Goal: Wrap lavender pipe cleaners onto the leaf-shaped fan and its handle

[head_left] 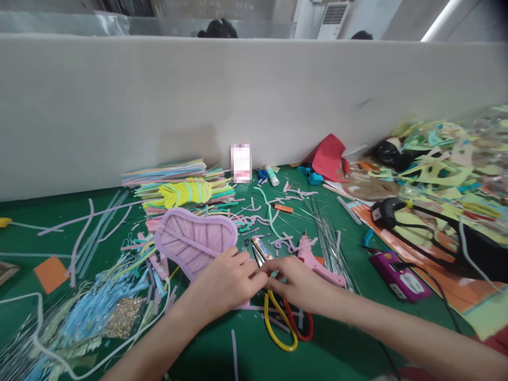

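Observation:
My left hand (232, 278) and my right hand (296, 280) meet at the middle of the table, fingertips pinched together. Whatever is between the fingers is too small or hidden to name; a bit of pink shows under the left hand. Just beyond the left hand lies a lilac pipe-cleaner leaf shape (198, 233) with a thick rim and ribs, its lower end partly covered by that hand. Scissors (291, 343) with a yellow and a red handle loop lie under the right hand. A pink glue gun (323, 270) rests just past the right hand.
Bundles of coloured pipe cleaners (166, 172) and a yellow leaf piece (186, 193) stand behind. Wires (331, 243), a lighter (283, 209) and a glue stick (272, 175) lie around. A purple device (399, 278) with a cable is right; blue tassels (103, 301) are left.

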Action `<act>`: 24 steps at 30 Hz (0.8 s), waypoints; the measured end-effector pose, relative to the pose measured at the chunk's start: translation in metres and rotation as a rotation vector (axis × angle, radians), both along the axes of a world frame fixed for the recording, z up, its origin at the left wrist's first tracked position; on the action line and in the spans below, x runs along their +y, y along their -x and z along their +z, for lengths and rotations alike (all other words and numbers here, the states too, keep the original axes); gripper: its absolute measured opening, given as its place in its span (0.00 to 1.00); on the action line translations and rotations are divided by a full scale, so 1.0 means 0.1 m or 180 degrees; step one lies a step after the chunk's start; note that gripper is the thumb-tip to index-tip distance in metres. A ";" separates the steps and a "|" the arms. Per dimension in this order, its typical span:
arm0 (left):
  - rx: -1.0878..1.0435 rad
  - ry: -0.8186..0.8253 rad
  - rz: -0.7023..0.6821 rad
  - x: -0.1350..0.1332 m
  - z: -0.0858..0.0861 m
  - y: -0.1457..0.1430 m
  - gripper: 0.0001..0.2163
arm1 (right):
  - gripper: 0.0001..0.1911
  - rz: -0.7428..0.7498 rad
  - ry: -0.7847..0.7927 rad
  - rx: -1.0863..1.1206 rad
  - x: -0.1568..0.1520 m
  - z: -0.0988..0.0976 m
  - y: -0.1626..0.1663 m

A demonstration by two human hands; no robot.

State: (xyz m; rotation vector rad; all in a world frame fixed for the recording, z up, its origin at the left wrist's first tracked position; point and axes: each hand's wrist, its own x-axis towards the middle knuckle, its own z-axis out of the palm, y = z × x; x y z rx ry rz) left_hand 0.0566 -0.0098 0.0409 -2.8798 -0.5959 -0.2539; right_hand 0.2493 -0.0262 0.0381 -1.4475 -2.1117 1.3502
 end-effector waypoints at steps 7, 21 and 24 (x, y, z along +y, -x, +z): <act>0.0013 -0.0170 -0.0175 -0.17 -0.04 -0.10 0.03 | 0.25 -0.0371 0.1762 0.2007 0.04 -0.17 -0.18; -0.1026 -0.0290 -0.0217 -0.43 -0.13 0.05 0.08 | 0.08 -0.1836 0.2251 0.4235 0.29 -0.20 0.23; -0.2334 0.0248 0.1057 -0.30 -0.11 0.34 0.10 | 0.08 -0.1970 0.2321 0.4417 0.38 -0.15 0.24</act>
